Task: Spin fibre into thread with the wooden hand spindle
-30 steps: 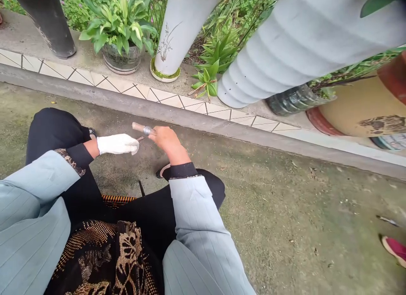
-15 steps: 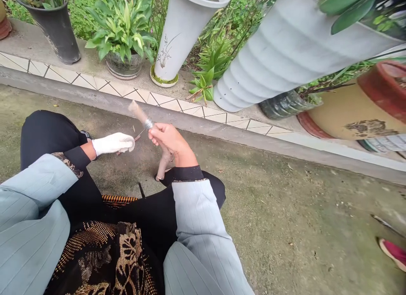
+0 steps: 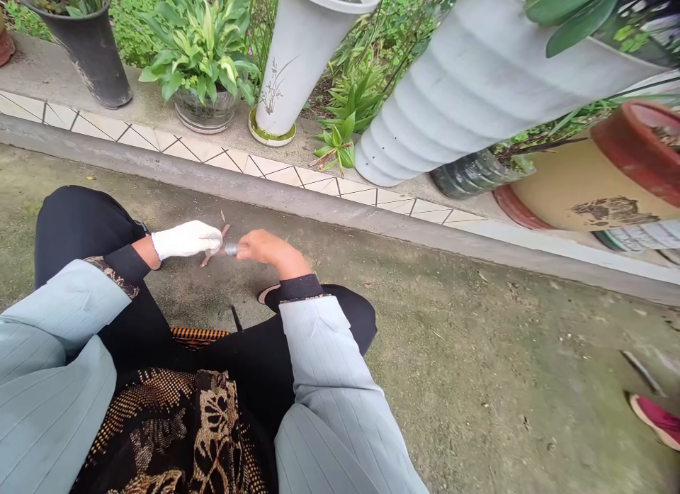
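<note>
My left hand [image 3: 185, 239] wears a white glove and is closed around one end of a thin brownish stick [image 3: 212, 251] just above the concrete ground. My bare right hand [image 3: 268, 249] is closed on a wooden tool handle with a metal band [image 3: 230, 249], its tip against the stick beside the glove. What the tool's working end is I cannot make out. Both hands sit between my knees in black trousers.
A tiled kerb [image 3: 297, 178] runs across ahead. Behind it stand a black pot [image 3: 85, 40], a leafy plant in a glass pot [image 3: 205, 51], a tall white vase [image 3: 302, 51], a ribbed white pot [image 3: 478, 83] and a terracotta pot [image 3: 600, 175]. A pink shoe [image 3: 656, 419] is at the right edge.
My right hand had raised the banded handle up and away from the glove; now it has come down so the tool meets the stick at my left hand.
</note>
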Demonstrator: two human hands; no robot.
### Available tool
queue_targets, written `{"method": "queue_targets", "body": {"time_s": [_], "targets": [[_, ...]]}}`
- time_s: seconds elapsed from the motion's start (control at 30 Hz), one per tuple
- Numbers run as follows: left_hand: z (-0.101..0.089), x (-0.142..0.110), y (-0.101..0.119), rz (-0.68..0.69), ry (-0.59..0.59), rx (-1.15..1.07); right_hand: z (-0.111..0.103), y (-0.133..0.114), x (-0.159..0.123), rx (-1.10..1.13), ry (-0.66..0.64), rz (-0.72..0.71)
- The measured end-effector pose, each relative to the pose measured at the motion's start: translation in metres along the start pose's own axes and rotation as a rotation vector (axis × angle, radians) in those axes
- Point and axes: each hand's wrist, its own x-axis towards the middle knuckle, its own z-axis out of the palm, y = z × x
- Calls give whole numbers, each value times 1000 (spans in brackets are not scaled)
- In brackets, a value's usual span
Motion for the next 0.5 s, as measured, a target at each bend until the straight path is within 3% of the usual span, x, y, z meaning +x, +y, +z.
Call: {"method": "queue_targets", "body": {"time_s": [0.07, 0.13, 0.17, 0.23, 0.33, 0.4, 0.5], "targets": [[-1, -1, -2, 7, -50, -35, 1, -6, -4, 154, -278, -178], [2, 0, -6, -2, -74, -161, -2, -10, -11, 387, -378, -330], [4, 0, -8, -9, -57, -242, -5, -9, -14, 516, -326, -379], [8, 3, -13, -30, 8, -386, -12, -3, -19, 775, -57, -389], [13, 6, -17, -68, 22, -464, -20, 14, -19, 966, 359, -196], [14, 7, -19, -90, -44, -462, -22, 24, -16, 850, 504, -17], [16, 7, -20, -114, -197, -479, -16, 29, -7, 459, 554, 172]]}}
